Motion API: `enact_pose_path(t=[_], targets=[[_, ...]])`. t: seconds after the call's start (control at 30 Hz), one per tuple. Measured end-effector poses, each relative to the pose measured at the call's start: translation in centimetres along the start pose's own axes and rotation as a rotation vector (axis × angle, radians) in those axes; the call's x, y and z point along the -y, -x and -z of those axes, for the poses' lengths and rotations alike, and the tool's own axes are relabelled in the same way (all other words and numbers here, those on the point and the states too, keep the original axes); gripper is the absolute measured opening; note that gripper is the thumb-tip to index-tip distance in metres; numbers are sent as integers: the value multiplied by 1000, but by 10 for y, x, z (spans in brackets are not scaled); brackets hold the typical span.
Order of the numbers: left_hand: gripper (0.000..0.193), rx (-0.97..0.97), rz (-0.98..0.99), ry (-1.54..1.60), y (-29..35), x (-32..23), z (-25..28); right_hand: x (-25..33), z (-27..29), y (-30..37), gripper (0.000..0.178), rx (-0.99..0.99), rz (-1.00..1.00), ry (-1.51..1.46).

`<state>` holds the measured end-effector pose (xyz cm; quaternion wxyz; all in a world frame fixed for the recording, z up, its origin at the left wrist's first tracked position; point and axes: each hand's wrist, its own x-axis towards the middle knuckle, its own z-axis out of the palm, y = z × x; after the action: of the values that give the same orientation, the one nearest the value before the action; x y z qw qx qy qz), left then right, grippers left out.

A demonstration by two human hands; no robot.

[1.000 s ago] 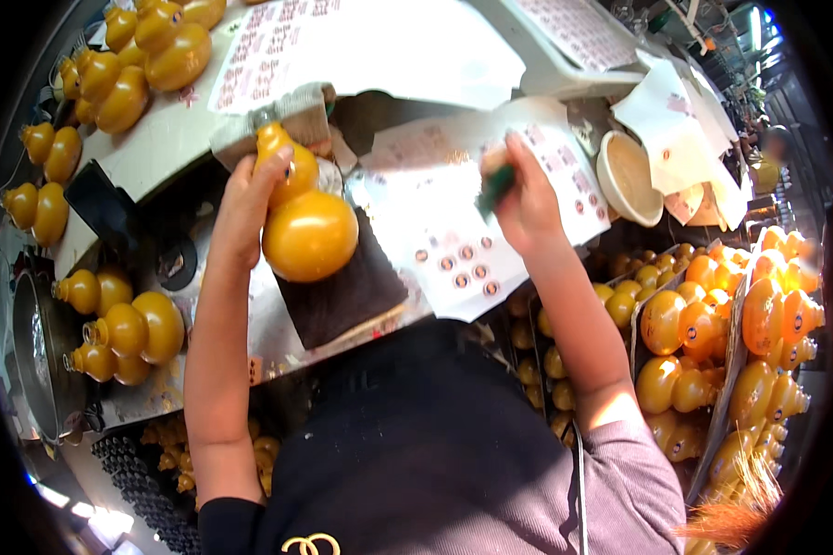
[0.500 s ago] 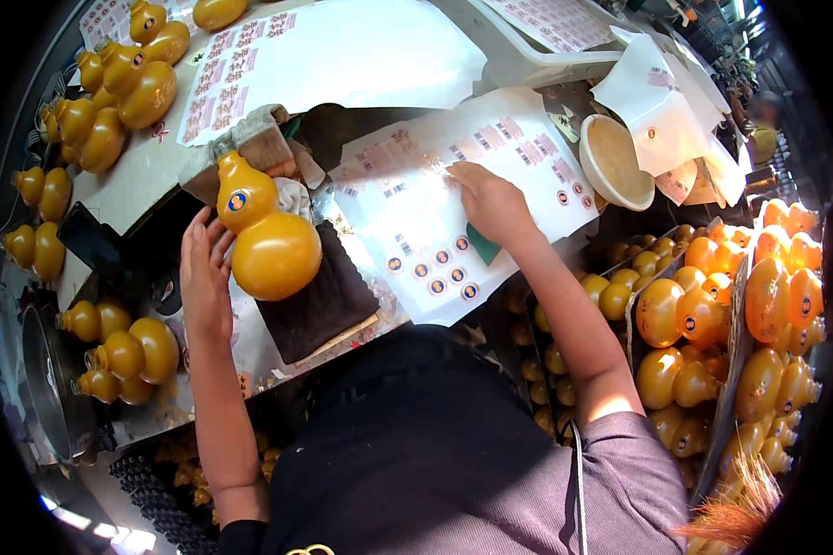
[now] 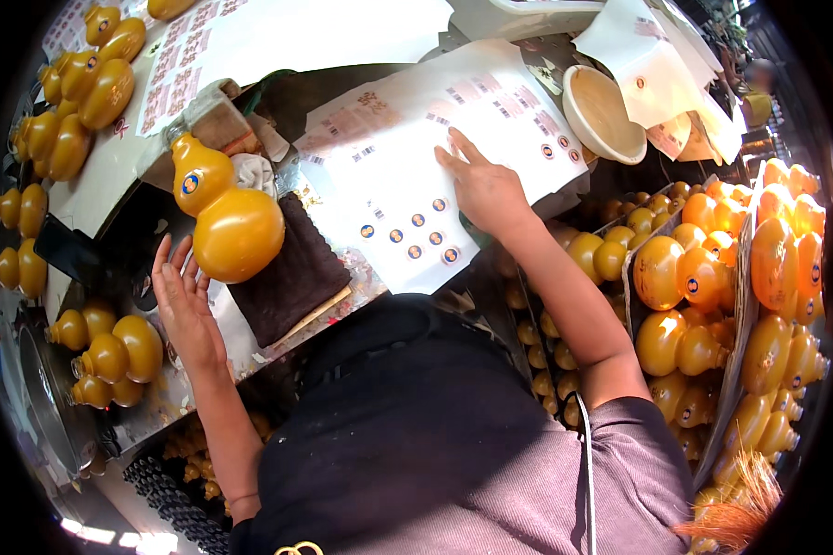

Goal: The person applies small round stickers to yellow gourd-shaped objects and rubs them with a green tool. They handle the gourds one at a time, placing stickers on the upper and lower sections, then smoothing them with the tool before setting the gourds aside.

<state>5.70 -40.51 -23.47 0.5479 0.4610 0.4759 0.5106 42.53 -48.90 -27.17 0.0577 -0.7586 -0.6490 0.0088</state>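
A glossy amber gourd-shaped bottle (image 3: 238, 235) with a blue round label lies tilted on a dark folded cloth (image 3: 296, 277), its neck toward the far left. Beside its lower left, my left hand (image 3: 190, 310) is open, fingers spread, close to the bottle without gripping it. My right hand (image 3: 491, 192) is over a white decal sheet (image 3: 407, 176) printed with round blue emblems and reddish patches. Its thumb and forefinger reach out apart over the paper. The other fingers curl under, apparently around a flat green piece, now almost hidden beneath the palm.
More amber gourd bottles (image 3: 109, 92) stand along the left of the table. A cream bowl (image 3: 604, 116) sits past the sheet, beside hanging papers (image 3: 643, 65). Divided crates of gourd bottles (image 3: 662, 273) fill the right side. A rag-topped block (image 3: 215, 116) touches the bottle's neck end.
My left hand has come away from the bottle's side, slightly down and left. My right hand has spread its fingers over the sheet, and the green piece has slipped from sight. The whole view has shifted.
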Motion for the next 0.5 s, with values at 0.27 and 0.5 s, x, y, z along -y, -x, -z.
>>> enact_pose_path(t=[0.27,0.5], targets=[[47,-36,-15,-25,7,6,6,-21,7,97,17,-297,-270,-532],[48,21,-18,5,8,13,11,-19,-14,88,25,-123,-1004,-1454]])
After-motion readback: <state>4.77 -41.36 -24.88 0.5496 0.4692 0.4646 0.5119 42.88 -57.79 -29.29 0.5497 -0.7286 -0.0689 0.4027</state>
